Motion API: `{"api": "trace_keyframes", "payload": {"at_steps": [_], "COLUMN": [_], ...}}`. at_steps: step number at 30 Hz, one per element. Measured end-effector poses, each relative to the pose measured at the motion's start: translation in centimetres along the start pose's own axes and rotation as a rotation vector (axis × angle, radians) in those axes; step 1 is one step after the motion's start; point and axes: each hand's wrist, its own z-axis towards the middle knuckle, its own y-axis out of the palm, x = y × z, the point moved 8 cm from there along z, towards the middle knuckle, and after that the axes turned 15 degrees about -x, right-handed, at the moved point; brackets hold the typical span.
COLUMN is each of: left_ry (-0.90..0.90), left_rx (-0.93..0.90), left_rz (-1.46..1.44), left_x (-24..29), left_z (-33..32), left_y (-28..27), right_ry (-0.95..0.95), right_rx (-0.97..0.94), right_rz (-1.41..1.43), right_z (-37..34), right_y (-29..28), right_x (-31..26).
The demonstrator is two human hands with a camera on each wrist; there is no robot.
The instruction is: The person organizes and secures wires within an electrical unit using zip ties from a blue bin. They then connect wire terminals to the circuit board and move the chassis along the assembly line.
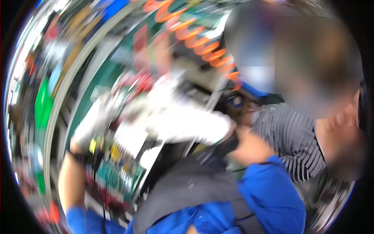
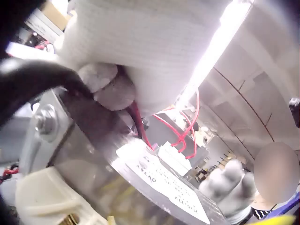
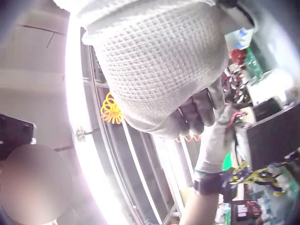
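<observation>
My left hand [image 2: 136,47], in a white knitted glove with grey fingertips, curls its fingers over the edge of a transformer [image 2: 101,164]. This block has a bolted metal bracket, a cream plastic part and a white printed label [image 2: 161,183]. Red wires [image 2: 180,133] rise beside it. In the right wrist view, the transformer [image 3: 274,136] is a dark block beside my left hand [image 3: 215,145]. My right hand [image 3: 159,70], gloved alike, has loosely bent fingers with nothing visible in them, close to the left hand. The head view blurs both hands.
An orange coiled air hose [image 1: 194,35] hangs ahead. A person in a striped shirt [image 1: 292,136] is close on the right. Green circuit boards [image 1: 117,173] and yellow and dark wires [image 3: 255,178] lie near my left arm. A bright tube lamp [image 2: 211,56] is overhead.
</observation>
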Motion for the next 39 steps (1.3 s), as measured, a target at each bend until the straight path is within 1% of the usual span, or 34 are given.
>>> {"api": "trace_keyframes", "payload": {"at_steps": [1, 2, 3, 4, 5, 7, 8, 9, 10, 11, 12, 13, 14, 15, 16, 17, 19, 20, 21, 23, 24, 25, 26, 27, 28, 29, 30, 31, 32, 33, 35, 37, 38, 39], "left_ry": [0.132, 0.136, -0.302, 0.080, 0.051, -0.069, 0.078, 0.270, 0.237, 0.195, 0.134, 0.141, 0.120, 0.089, 0.057, -0.167, 0.024, -0.102, -0.166, -0.139, -0.141, -0.169, -0.192, -0.119, -0.112, -0.100, -0.079, -0.052, -0.027, 0.016, 0.014, -0.051, 0.059, 0.167], "left_rx": [0.016, -0.067, -0.334, -0.293, -0.317, -0.367, -0.314, -0.206, -0.200, -0.179, -0.210, -0.153, -0.177, -0.205, -0.200, -0.228, -0.147, -0.176, -0.192, -0.127, -0.125, -0.156, -0.185, -0.133, -0.110, -0.089, -0.086, -0.092, -0.103, -0.095, -0.090, -0.110, -0.143, -0.179], "left_rz": [0.182, -0.227, -0.068, -0.001, -0.193, -0.520, -0.523, -0.578, -0.430, -0.282, -0.488, -0.438, -0.583, -0.732, -0.592, -0.851, -0.880, -0.913, -1.007, -1.004, -1.007, -1.056, -1.096, -1.170, -1.188, -1.206, -1.187, -1.313, -1.436, -1.405, -1.310, -1.132, -0.943, -0.756], "left_x": [-2.9, 0.2, 2.0, -2.4, -3.0, -5.2, -2.8, -0.7, -1.5, -2.5, -2.3, -1.8, -2.9, -4.0, -3.0, -3.6, -3.2, -3.7, -3.9, -4.8, -5.2, -5.5, -5.5, -5.1, -4.9, -4.6, -3.9, -3.0, -2.2, -2.2, -2.1, -2.6, -2.3, -1.7], "left_z": [-0.7, -0.8, -1.6, -0.9, -0.7, 0.5, 0.7, 0.3, 0.7, 0.9, 0.6, 0.4, 0.3, 0.3, -0.1, -0.6, 0.4, 0.1, -0.1, -0.2, -0.2, -0.3, -0.5, -0.6, -0.6, -0.6, -0.4, -0.3, -0.2, 0.1, 0.3, 0.9, 1.3, 1.3], "left_y": [0.8, -0.3, -0.9, 0.8, 1.2, 3.0, 2.2, 1.0, 1.4, 1.4, 1.2, 0.6, 1.8, 2.6, 0.9, 1.9, 1.5, 1.8, 1.9, 2.7, 2.8, 3.2, 3.5, 3.3, 3.2, 2.8, 2.3, 2.1, 1.8, 2.3, 2.3, 2.4, 1.7, 1.1], "right_ry": [0.110, 0.282, 0.152, 0.511, 0.623, 0.794, 0.480, 0.152, 0.007, 0.245, 0.290, 0.352, 0.248, 0.295, 0.370, 0.433, 0.514, 0.441, 0.449, 0.387, 0.390, 0.384, 0.414, 0.441, 0.442, 0.430, 0.401, 0.370, 0.332, 0.317, 0.221, 0.191, 0.141, 0.112], "right_rx": [0.103, 0.092, 0.083, 0.092, 0.079, -0.046, -0.098, -0.155, -0.123, -0.096, -0.061, -0.026, -0.064, -0.074, -0.128, -0.172, -0.126, -0.145, -0.148, -0.018, 0.033, 0.026, -0.010, -0.040, 0.006, 0.015, 0.026, 0.039, 0.092, 0.129, 0.092, -0.046, -0.187, -0.229], "right_rz": [-0.262, -0.510, -0.556, -1.116, -1.133, -1.135, -1.221, -1.306, -1.286, -1.011, -1.203, -1.354, -1.317, -1.575, -1.593, -1.616, -1.383, -1.495, -1.481, -1.403, -1.302, -1.305, -1.194, -1.084, -1.037, -1.058, -1.185, -1.310, -1.362, -1.381, -1.530, -1.547, -1.514, -1.488], "right_z": [2.5, 3.0, 3.7, 4.5, 5.4, 8.6, 10.4, 10.6, 9.3, 9.2, 9.9, 10.1, 9.4, 8.9, 10.5, 11.1, 10.6, 10.8, 10.9, 11.1, 11.2, 11.2, 11.3, 11.3, 11.3, 11.2, 11.2, 11.0, 10.7, 10.1, 9.1, 8.3, 8.2, 8.2], "right_y": [-1.1, -1.2, -2.7, -3.7, -4.1, -4.2, -4.4, -4.5, -5.6, -7.1, -6.4, -6.2, -5.5, -5.0, -5.5, -5.6, -6.7, -6.1, -6.0, -6.1, -6.5, -6.5, -6.4, -6.3, -6.6, -6.4, -5.8, -5.0, -4.3, -3.4, -0.4, 3.5, 4.9, 6.2], "right_x": [-0.6, -1.5, -0.1, 0.3, 1.1, 1.5, 1.3, 1.4, 1.4, 3.9, 3.4, 3.5, 3.3, 3.9, 4.0, 3.9, 4.3, 3.9, 4.0, 3.1, 2.7, 2.6, 2.9, 3.1, 3.1, 3.2, 2.9, 2.4, 1.7, 0.8, 0.4, 1.0, 2.3, 2.9]}}
